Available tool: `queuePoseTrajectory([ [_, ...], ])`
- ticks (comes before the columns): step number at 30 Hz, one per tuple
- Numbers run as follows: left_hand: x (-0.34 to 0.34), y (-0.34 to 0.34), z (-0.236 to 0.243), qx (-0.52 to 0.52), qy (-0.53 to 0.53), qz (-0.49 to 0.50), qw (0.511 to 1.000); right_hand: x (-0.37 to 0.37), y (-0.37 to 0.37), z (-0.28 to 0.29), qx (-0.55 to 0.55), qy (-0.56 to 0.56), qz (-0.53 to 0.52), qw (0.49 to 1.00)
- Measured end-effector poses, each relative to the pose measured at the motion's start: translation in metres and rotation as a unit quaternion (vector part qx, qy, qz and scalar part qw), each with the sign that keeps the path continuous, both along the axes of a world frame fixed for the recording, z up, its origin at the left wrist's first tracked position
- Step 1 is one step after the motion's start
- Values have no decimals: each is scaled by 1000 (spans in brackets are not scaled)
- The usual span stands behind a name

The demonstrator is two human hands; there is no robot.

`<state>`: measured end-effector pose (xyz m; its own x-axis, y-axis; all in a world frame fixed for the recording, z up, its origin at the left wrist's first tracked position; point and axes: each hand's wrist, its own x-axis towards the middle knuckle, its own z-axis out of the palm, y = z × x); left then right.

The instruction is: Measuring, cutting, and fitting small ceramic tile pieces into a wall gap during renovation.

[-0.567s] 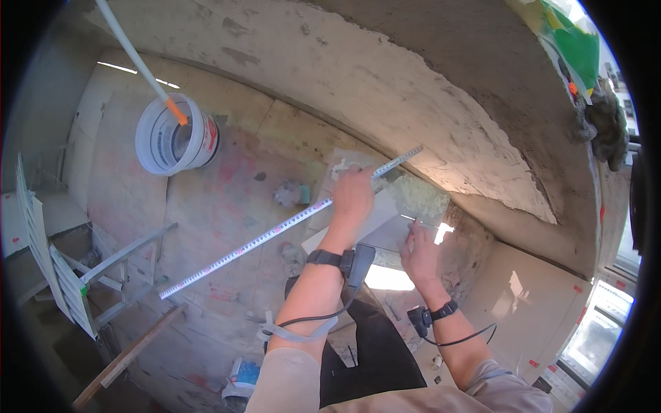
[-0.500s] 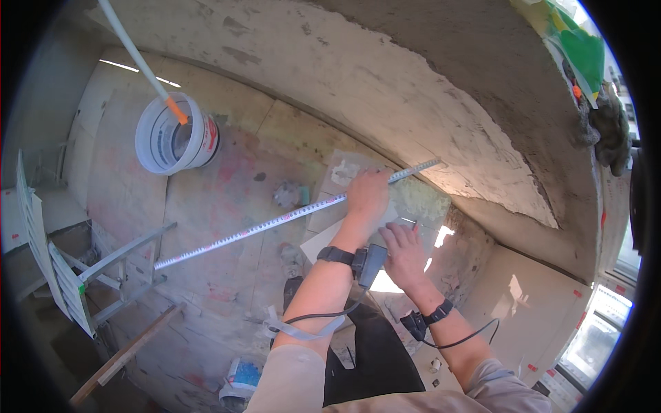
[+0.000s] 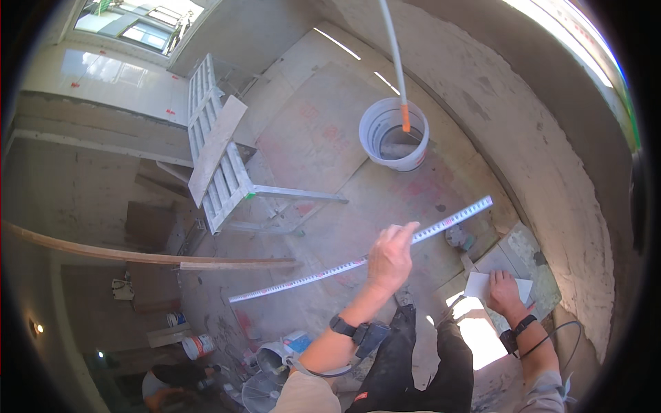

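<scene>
My left hand is closed around a long white measuring rule, which runs diagonally from lower left to upper right above the floor. Its markings show on both sides of my grip. At the lower right, my right hand has its fingers together over the upper edge of a white rectangular tile, gripping it. Beneath that tile lie grey, stained boards beside the plastered wall base. A small stained container is just beyond the rule.
A white bucket holds an orange-ended pole. An aluminium bench bears a loose board; wooden battens reach across the left. Buckets and another person are at lower left. A rough wall curves along the right.
My view has swung left, bringing the window, bench and other person into sight. My left hand still carries the rule, now farther from my right hand, which has come onto the white tile.
</scene>
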<state>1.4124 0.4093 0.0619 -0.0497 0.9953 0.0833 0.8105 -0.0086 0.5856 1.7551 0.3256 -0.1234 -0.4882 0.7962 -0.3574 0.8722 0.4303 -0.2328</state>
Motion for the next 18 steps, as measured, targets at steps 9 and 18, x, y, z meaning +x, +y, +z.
queuePoseTrajectory([
  [9,-291,-32,35,261,-90,365,889,-60,-19,147,-37,24,-138,989],
  [18,-381,-103,-27,132,-101,451,877,-289,39,289,19,155,39,987],
])
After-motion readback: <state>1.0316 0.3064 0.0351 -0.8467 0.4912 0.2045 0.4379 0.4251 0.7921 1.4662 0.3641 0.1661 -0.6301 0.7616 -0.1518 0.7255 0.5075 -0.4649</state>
